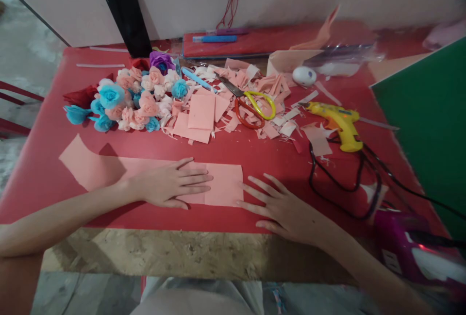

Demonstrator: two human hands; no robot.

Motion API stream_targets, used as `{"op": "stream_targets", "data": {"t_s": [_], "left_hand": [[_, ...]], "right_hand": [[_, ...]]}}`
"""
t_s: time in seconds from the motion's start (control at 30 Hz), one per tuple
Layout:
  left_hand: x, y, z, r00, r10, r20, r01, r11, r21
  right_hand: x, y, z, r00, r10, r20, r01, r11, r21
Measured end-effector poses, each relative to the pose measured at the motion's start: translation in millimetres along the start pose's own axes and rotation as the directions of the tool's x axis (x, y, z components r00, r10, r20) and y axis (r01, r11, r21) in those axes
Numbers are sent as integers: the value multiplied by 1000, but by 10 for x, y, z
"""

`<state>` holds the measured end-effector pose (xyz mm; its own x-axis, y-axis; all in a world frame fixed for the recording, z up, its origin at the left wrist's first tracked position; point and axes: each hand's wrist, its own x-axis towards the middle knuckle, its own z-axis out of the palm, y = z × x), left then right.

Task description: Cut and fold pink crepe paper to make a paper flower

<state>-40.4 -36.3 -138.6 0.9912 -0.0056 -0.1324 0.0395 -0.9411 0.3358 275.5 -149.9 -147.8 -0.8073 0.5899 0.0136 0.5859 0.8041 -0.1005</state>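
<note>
A long strip of pink crepe paper (225,186) lies across the front of the red table, its left end curling up off the surface. My left hand (167,184) rests flat on the strip with its fingers spread toward the right. At the strip's right edge, my right hand (278,208) lies with fingers apart, the fingertips touching or just beside the paper's end. Neither hand grips anything. Beyond the strip sit cut pink paper squares (202,111) on a heap of scraps, with scissors (251,104) with red and yellow handles on top.
Several paper flowers (134,96) are grouped at the back left. A yellow glue gun (337,121) lies at right, its black cord looping near my right hand. A purple power box (404,242) stands front right, below a green board (429,121). Pens (214,39) lie at the back.
</note>
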Motion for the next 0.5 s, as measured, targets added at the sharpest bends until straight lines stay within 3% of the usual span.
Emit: {"op": "stream_targets", "data": {"t_s": [0.2, 0.3, 0.5], "left_hand": [[4, 12, -24, 1000, -6, 5, 5, 1000, 14], [5, 18, -30, 1000, 7, -6, -7, 1000, 24], [-1, 11, -7, 1000, 2, -8, -2, 1000, 15]], "right_hand": [[-20, -54, -109, 1000, 22, 22, -24, 997, 68], [40, -67, -140, 999, -6, -42, 9, 998, 67], [177, -80, -2, 979, 89, -183, -84, 996, 34]]}}
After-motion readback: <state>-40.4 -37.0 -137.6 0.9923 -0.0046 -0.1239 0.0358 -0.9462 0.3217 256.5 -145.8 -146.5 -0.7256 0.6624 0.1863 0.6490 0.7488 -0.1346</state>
